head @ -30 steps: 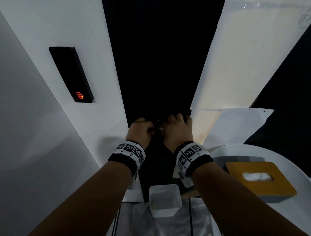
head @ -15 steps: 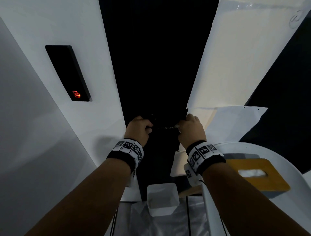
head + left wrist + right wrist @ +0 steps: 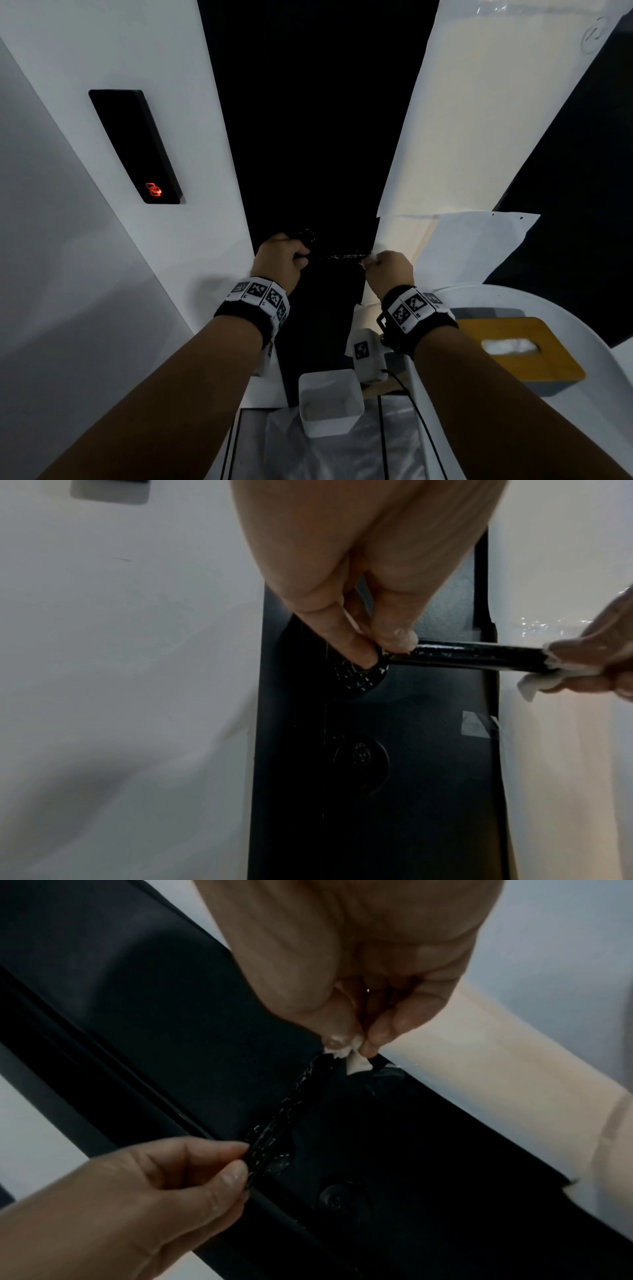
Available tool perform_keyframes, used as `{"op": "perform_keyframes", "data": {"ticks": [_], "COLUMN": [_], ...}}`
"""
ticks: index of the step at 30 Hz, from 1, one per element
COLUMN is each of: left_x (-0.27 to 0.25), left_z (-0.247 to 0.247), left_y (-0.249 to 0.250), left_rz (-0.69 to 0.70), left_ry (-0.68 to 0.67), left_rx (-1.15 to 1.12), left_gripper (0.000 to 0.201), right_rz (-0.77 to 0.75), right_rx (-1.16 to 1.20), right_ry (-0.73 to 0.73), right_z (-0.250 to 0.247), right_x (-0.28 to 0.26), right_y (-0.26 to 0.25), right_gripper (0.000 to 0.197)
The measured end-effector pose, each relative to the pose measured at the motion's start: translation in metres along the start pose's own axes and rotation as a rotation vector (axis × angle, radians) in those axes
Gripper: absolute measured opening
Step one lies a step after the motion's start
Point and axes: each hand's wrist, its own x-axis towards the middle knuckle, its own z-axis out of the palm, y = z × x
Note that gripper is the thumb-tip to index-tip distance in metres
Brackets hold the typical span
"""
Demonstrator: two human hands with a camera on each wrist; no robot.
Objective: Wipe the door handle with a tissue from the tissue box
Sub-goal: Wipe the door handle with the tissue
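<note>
The right hand [image 3: 388, 270] is at the free end of the black lever handle [image 3: 479, 657], and the tissue [image 3: 544, 681] is only a small wad between its fingers. From here the wad could slide off the tip of the handle, so that the next stroke rubs bare skin on the metal and not paper. In my judgement the cause would be a pull too far outward with so little tissue left around the bar. The tissue could also tear or drop, because only a thin piece is pinched. If the left hand [image 3: 281, 258] presses down, the lever may turn and the wipe would lose contact.

The grip of the right hand is nearly closed: thumb and fingertips [image 3: 375, 1035] pinch the white wad against the end of the handle, and a corner of paper hangs below. The grip of the left hand is also narrow: thumb and forefinger [image 3: 346, 642] hold the handle at its root, just at the round base plate [image 3: 359, 677], and they carry nothing else.

The tissue box [image 3: 520, 349], with a wooden lid, stands near the front edge of the white round tabletop [image 3: 582, 308], at the person's right, well apart from the handle.
</note>
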Motion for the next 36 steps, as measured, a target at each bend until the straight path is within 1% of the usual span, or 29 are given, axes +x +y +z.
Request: {"op": "perform_keyframes", "data": {"ticks": [4, 7, 9, 11, 14, 16, 19, 21, 23, 26, 27, 28, 29, 32, 33, 36], "left_x": [0.0, -0.002, -0.003, -0.004, -0.003, -0.002, 0.0, 0.0, 0.0, 0.002, 0.002, 0.002, 0.002, 0.001, 0.0, 0.0], "left_z": [-0.001, -0.002, -0.004, -0.005, -0.007, -0.009, -0.009, -0.009, -0.009, -0.008, -0.008, -0.007, -0.007, -0.006, -0.006, -0.007], "left_y": [-0.002, -0.003, -0.005, -0.007, -0.008, -0.009, -0.011, -0.011, -0.012, -0.011, -0.01, -0.01, -0.009, -0.008, -0.007, -0.006], "left_rz": [0.02, 0.046, 0.069, 0.09, 0.11, 0.122, 0.126, 0.13, 0.142, 0.149, 0.145, 0.138, 0.13, 0.119, 0.117, 0.11], "left_ry": [0.0, -0.003, 0.002, -0.003, -0.023, -0.031, -0.046, -0.047, -0.04, -0.051, -0.055, -0.06, -0.062, -0.057, -0.053, -0.045], "left_rx": [-0.011, -0.009, -0.011, -0.002, 0.006, 0.005, 0.004, -0.002, -0.007, 0.029, 0.04, 0.051, 0.059, 0.053, 0.047, 0.046], "left_gripper": [0.019, 0.02, 0.022, 0.023, 0.025, 0.025, 0.025, 0.025, 0.024, 0.025, 0.025, 0.025, 0.026, 0.026, 0.027, 0.027], "right_rz": [0.086, 0.187, 0.234, 0.273, 0.374, 0.346, 0.246, 0.178, 0.066, -0.247, -0.341, -0.403, -0.433, -0.431, -0.436, -0.48], "right_rx": [0.189, 0.381, 0.541, 0.711, 0.947, 0.934, 0.925, 0.826, 0.635, 0.193, 0.075, -0.009, -0.07, -0.343, -0.426, -0.501], "right_ry": [-0.042, -0.056, -0.09, -0.129, -0.185, -0.218, -0.326, -0.367, -0.304, -0.041, 0.057, 0.118, 0.134, 0.019, 0.009, 0.03], "right_z": [0.011, 0.022, 0.029, 0.034, 0.045, 0.053, 0.054, 0.048, 0.032, 0.006, 0.001, -0.003, -0.004, 0.001, 0.003, 0.009], "right_x": [-0.001, 0.001, -0.002, -0.01, -0.019, -0.024, -0.033, -0.037, -0.036, -0.029, -0.025, -0.021, -0.017, -0.011, -0.012, -0.015], "right_y": [0.002, 0.002, -0.003, -0.014, -0.032, -0.04, -0.047, -0.046, -0.043, -0.037, -0.036, -0.034, -0.031, -0.021, -0.019, -0.026], "right_gripper": [0.036, 0.026, 0.023, 0.022, 0.016, 0.015, 0.011, 0.015, 0.019, 0.015, 0.014, 0.014, 0.016, 0.026, 0.028, 0.029]}}
